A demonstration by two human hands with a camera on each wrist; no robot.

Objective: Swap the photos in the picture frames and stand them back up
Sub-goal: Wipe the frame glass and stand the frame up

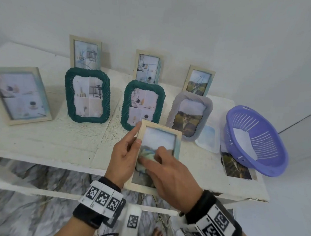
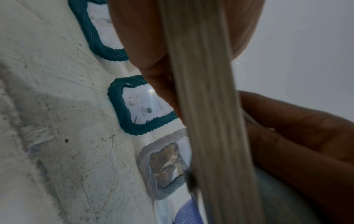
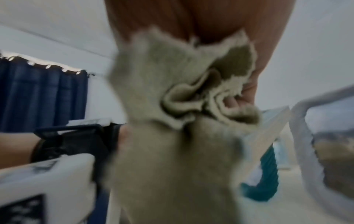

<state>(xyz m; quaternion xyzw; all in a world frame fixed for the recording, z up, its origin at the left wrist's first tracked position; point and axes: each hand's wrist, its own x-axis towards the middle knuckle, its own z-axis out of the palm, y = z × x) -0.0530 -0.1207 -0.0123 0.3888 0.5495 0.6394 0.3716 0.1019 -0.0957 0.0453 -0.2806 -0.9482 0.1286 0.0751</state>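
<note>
I hold a light wooden frame tilted over the table's front edge; it shows a landscape photo. My left hand grips its left edge, thumb on the front and fingers behind. My right hand presses a bunched pale green cloth onto the glass. The left wrist view shows the frame's edge running between my left fingers and my right hand. In the right wrist view the crumpled cloth fills the middle, and the lower part of the photo is hidden behind it.
Several frames stand on the white table: a wooden one at left, two green ones, a grey one, and three small ones behind. A purple basket, a loose photo and a clear sheet lie at right.
</note>
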